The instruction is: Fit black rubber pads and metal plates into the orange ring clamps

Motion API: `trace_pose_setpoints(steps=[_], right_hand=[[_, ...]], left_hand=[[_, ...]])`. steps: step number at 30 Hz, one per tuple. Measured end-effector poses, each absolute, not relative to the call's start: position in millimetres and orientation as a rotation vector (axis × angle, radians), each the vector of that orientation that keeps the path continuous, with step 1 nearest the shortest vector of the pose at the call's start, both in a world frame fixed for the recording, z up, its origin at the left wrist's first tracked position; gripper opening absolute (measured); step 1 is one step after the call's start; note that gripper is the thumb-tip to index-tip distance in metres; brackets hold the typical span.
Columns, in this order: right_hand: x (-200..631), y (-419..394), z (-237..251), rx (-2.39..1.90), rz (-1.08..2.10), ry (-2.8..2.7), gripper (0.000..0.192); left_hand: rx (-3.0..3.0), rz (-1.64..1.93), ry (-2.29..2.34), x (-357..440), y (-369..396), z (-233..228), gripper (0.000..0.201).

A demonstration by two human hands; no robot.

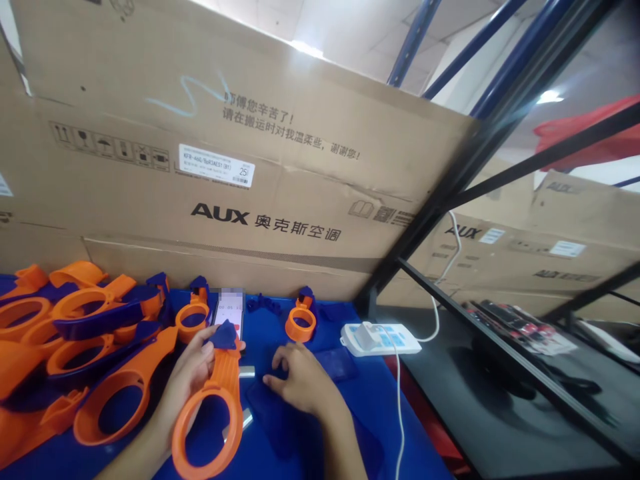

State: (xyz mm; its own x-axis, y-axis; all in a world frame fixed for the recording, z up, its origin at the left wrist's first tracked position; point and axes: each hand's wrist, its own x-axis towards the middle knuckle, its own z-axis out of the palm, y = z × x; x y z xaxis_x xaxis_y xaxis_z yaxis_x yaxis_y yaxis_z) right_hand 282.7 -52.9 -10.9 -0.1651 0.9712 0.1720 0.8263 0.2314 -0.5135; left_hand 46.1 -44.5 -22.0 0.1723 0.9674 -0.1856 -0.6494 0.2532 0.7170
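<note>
Blue table (390, 407); left hand (187, 380) grips orange ring tool (213, 413); right hand (300, 380) touches table

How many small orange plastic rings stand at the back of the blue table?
2: one small orange plastic ring left of the phone, one right of it. The pile may hide more.
</note>
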Motion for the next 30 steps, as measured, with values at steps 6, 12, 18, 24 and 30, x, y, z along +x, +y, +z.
trace_pose_setpoints(steps=[6, 12, 18, 24, 30], right_hand=[[282.0, -48.8, -12.9, -1.586, 0.421, -2.025, 0.019], [287.5, -43.8, -8.7, -1.531, 0.453, -1.831, 0.01], [267.7, -42.1, -8.1, -1.35, 0.475, -1.512, 0.017], [239.6, -52.3, -12.8, -1.21, 0.606, -1.423, 0.018], [233.6, -56.7, -5.0, -0.985, 0.791, -1.582, 0.01]], left_hand=[[0.53, 1.187, 0.571, 46.7, -51.5, -18.0, 0.049], [0.459, 1.141, 0.488, 49.0, -60.4, -11.2, 0.044], [0.615, 1.097, 0.56, 52.2, -58.9, -13.9, 0.046], [0.795, 1.146, 0.689, 53.1, -54.1, -26.7, 0.051], [0.691, 1.212, 0.729, 51.9, -52.9, -26.6, 0.057]])
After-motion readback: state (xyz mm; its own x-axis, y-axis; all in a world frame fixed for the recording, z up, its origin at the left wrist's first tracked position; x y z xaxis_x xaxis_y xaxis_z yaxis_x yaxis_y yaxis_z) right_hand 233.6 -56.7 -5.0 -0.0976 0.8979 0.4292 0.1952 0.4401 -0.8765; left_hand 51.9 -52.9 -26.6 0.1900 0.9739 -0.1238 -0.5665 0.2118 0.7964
